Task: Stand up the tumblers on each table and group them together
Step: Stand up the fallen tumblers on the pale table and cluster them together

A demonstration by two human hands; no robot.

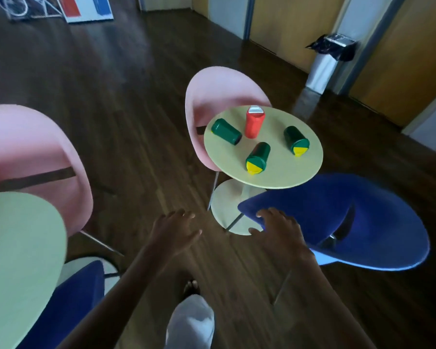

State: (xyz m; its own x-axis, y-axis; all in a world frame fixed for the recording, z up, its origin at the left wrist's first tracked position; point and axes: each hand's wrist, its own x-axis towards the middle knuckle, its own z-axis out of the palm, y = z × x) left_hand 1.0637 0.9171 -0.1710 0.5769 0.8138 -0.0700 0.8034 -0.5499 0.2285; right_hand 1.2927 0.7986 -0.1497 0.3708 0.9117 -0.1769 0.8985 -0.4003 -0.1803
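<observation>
Risk is roll-off: green tumblers [258, 157] lie sideways around the upright red tumbler [254, 123] on the round table [287, 177], left hand [173, 229] and right hand [278, 229] both spread, empty, well short, so a careless nudge could send one over the edge.

tumblers [254, 123] on the far table [287, 172], chairs [219, 91] around it.

I see bare forearms [126, 280] running into the left hand [174, 230] and right hand [280, 233], and below the two wrists a pale grey-white trouser leg [190, 323] with blurred toes [191, 285] just past it.
</observation>
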